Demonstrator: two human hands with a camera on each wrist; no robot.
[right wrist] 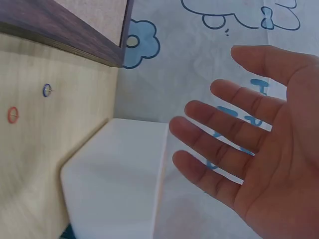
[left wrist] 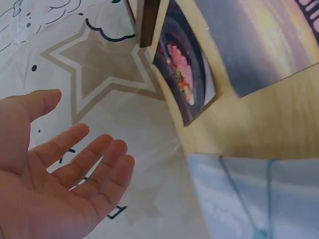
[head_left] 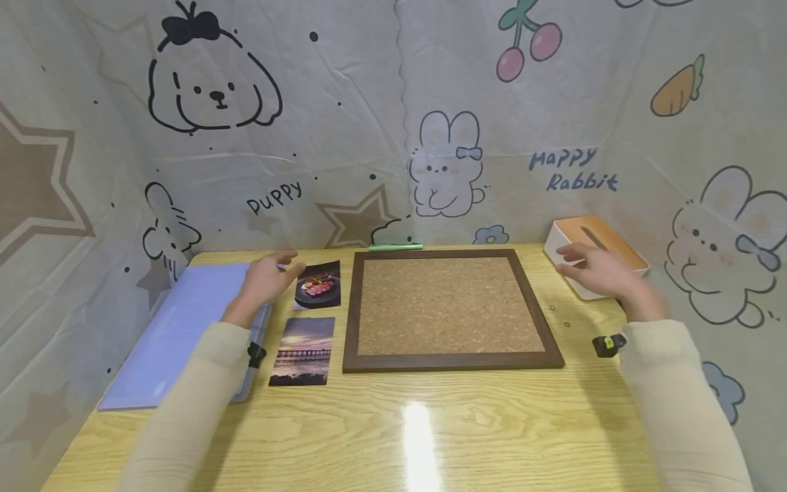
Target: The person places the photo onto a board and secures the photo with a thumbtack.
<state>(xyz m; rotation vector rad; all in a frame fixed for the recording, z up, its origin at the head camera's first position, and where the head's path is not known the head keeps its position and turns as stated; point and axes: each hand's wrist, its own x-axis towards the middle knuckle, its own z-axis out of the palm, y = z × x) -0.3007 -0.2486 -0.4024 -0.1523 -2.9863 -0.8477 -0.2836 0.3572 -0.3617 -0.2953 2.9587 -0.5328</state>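
**Fingers spread on either side of a cork board (head_left: 449,307)**

On the cloth backdrop (head_left: 350,82), "PUPPY" reads at upper left and "Happy Rabbit" at upper right; in the right wrist view, spread fingers partly hide the blue lettering. The left arm covers part of the pale blue folder (head_left: 178,321) at left, and the right hand (head_left: 596,270) covers part of the tissue box (head_left: 615,242) at right. The pier photo (head_left: 302,352), left of centre, is cut off in the left wrist view.

The left hand (head_left: 264,277), slightly blurred, is empty, fingers apart and gently bent, near the steak photo (head_left: 320,287). The right hand's fingers are also apart and empty; whether they touch the tissue box, I cannot tell. The cork board lies mid-frame on the worktop (head_left: 332,437), 2 ring-shaped pins (right wrist: 47,90) to its right.
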